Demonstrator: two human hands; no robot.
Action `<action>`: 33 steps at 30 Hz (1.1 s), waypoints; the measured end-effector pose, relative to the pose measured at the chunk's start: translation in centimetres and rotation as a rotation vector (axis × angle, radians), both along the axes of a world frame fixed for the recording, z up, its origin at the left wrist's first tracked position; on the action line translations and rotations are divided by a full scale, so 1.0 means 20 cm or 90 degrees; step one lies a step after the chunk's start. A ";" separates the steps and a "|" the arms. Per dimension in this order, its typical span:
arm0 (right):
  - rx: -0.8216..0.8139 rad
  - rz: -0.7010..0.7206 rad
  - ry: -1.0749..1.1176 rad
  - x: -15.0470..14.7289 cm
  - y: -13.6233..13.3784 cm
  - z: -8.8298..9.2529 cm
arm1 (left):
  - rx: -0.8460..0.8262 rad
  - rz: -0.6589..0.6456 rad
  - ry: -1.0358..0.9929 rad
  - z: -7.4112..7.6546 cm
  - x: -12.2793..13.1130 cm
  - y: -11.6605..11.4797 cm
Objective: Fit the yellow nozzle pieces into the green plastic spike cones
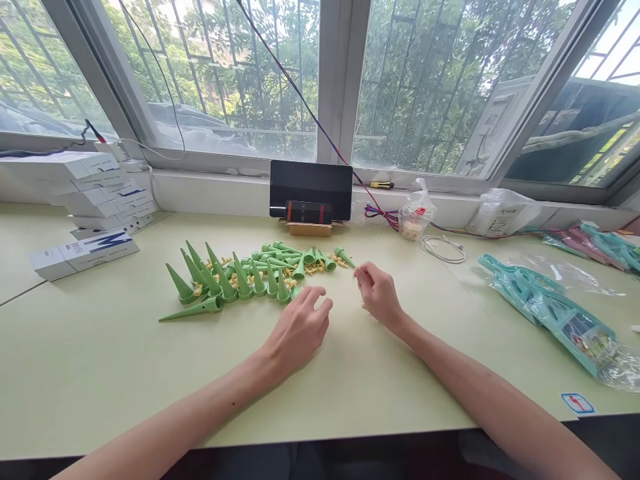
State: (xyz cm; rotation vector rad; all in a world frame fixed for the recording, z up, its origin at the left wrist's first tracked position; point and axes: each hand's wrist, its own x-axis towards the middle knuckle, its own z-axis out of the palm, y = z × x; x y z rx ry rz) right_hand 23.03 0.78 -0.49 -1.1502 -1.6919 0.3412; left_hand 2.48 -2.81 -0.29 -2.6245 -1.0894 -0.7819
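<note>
The green cones [245, 283] are slim, hollow and sharply tapered, each widening to a round collar at its base. Those on the left side of the group mostly stand upright on their collars in an uneven row, points up; one lies on its side in front of them, its point to the left and its open end to the right. Farther right, more cones lie tumbled over one another, several with their round mouths facing the person. Small yellow pieces [315, 269], short and knobbly, are scattered among and behind them.

The whole group lies on the pale green table [150, 380], mostly beyond and to the left of the hands. The left hand [303, 327] is just beside the near right end of the standing row, back upward, fingers loosely bent; its underside is hidden, so whether it holds anything cannot be told. The right hand [377, 293] is well apart from the row, its fingers curled and thumb close to the forefinger. A single cone [344, 256] lies tilted with its narrow tip right by those fingertips; whether they touch it or pinch something small cannot be told.
</note>
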 end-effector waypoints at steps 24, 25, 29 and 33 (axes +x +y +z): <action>0.091 0.181 -0.134 -0.15 -0.11 -0.06 | -0.271 0.240 0.180 0.21 0.46 0.66; 0.088 0.176 -0.133 -0.15 -0.11 -0.06 | -0.277 0.239 0.192 0.20 0.48 0.66; 0.092 0.170 -0.131 -0.15 -0.10 -0.05 | -0.286 0.238 0.218 0.18 0.51 0.67; 0.101 0.176 -0.133 -0.15 -0.10 -0.06 | -0.270 0.233 0.225 0.17 0.49 0.64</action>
